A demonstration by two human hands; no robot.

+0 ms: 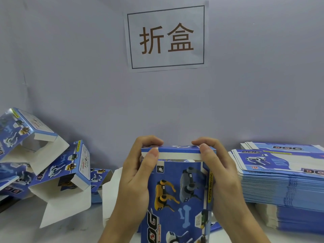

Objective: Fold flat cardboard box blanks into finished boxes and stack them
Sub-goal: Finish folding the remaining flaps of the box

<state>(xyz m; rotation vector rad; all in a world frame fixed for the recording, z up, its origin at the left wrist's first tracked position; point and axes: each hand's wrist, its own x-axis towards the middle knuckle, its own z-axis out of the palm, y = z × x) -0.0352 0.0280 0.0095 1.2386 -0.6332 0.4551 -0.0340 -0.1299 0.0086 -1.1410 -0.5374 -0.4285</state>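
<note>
Left of the box in hand point(177, 190), several folded boxes point(57, 171) are lying tumbled on the counter point(73, 230), open flaps up. The left hand point(138, 174) and right hand point(217, 174) are each pinching a top corner of that box, thumbs in front and fingers curled over its lid flap point(178, 151). Being thin printed card, it is probably light, glossy and easily creased, so holding near the fold lines looks wisest; right of it, the stack of flat blanks point(284, 183) is waiting.
</note>
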